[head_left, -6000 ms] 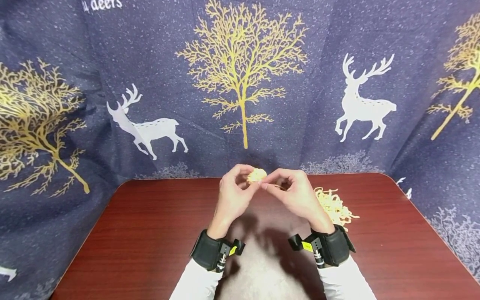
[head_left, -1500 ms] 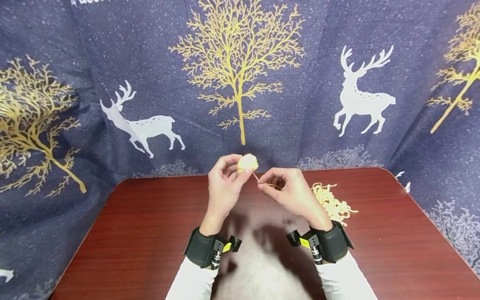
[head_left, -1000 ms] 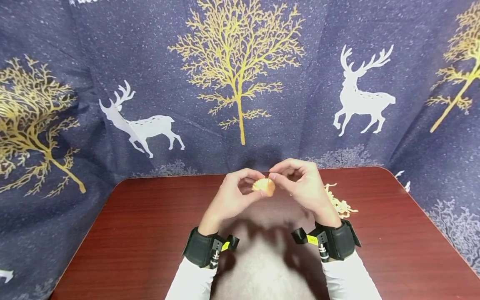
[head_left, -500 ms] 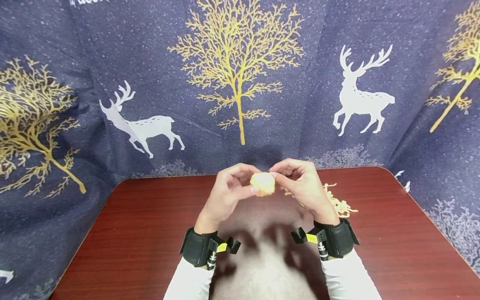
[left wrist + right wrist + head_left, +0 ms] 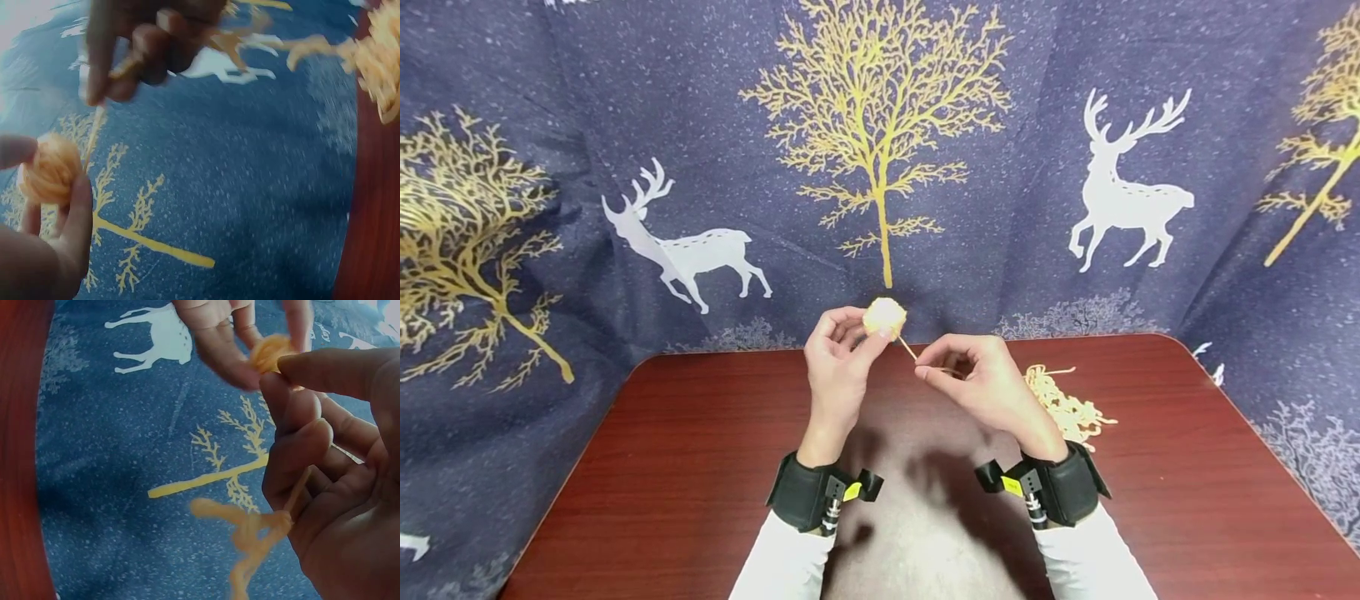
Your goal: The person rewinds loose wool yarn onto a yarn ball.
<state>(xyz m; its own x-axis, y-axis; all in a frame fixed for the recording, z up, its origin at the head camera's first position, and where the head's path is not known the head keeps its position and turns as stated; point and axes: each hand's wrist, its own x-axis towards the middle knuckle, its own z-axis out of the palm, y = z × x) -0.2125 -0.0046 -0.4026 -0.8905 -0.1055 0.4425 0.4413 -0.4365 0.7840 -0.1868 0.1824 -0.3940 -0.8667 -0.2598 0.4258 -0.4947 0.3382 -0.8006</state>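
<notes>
A small ball of yellow-orange yarn (image 5: 885, 317) is held up above the far table edge by my left hand (image 5: 837, 371), between thumb and fingertips. From the ball a short strand (image 5: 907, 347) runs taut to my right hand (image 5: 981, 379), which pinches it with thumb and index finger. In the left wrist view the wound layers of the ball (image 5: 53, 169) show clearly. More yarn (image 5: 250, 528) trails from under the curled fingers in the right wrist view, slack and blurred.
A loose, tangled heap of yarn (image 5: 1070, 408) lies on the red-brown table (image 5: 700, 467), beyond my right wrist. Behind the table hangs a dark blue cloth (image 5: 925, 275) printed with deer and trees. Each wrist wears a black camera strap.
Half a second ago both hands met at the ball. Now the left hand has moved up and left with it, the right slightly down, and the strand between them is stretched.
</notes>
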